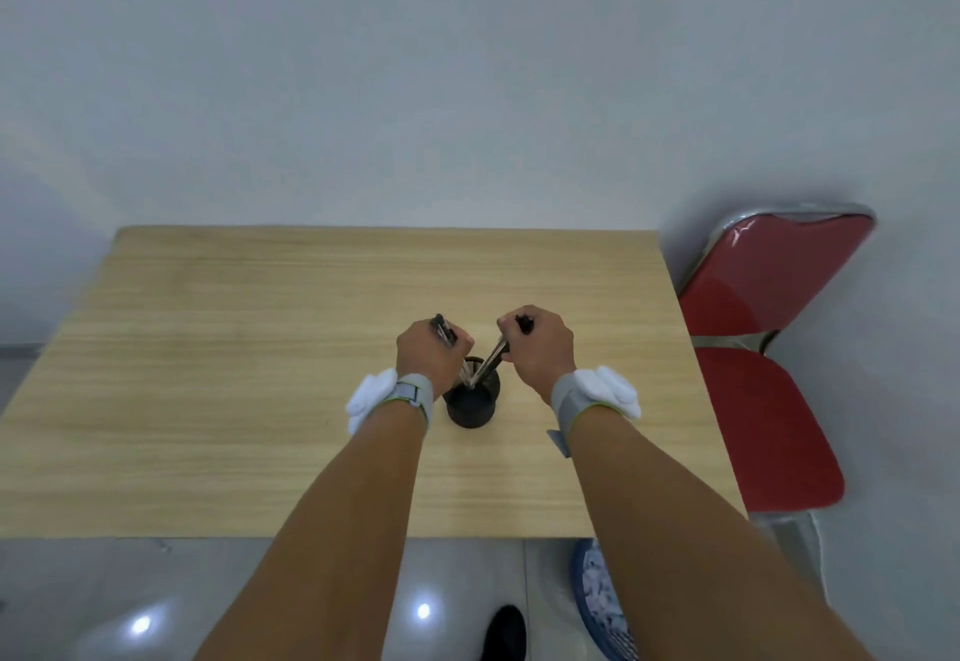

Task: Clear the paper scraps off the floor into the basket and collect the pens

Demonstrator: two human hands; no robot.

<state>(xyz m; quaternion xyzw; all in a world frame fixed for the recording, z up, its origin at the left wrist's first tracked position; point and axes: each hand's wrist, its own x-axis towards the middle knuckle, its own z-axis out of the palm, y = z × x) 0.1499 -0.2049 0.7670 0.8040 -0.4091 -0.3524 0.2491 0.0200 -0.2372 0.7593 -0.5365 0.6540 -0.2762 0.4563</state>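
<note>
The left hand [428, 354] is curled into a fist round the left bundle [444, 333] of pens, whose dark ends stick out at the fist's 11 o'clock. The right hand [541, 348] is clenched the same way on the right bundle [494, 363]. Its shafts slant down toward 7 o'clock, and their tips are at, or perhaps just inside, the mouth of the black pen holder [472, 403]. The holder stands on the table [260, 359] between the 2 wrists.

Pens are light, stiff and smooth, so they would likely slide in a loose fist. A mid-shaft hold, as here, keeps them together for dropping in. The holder looks light and could tip if the slanted tips push on its rim.

The basket [577, 590], with paper scraps [602, 603] inside, sits on the floor at the holder's 5 o'clock, partly hidden by the right forearm.
</note>
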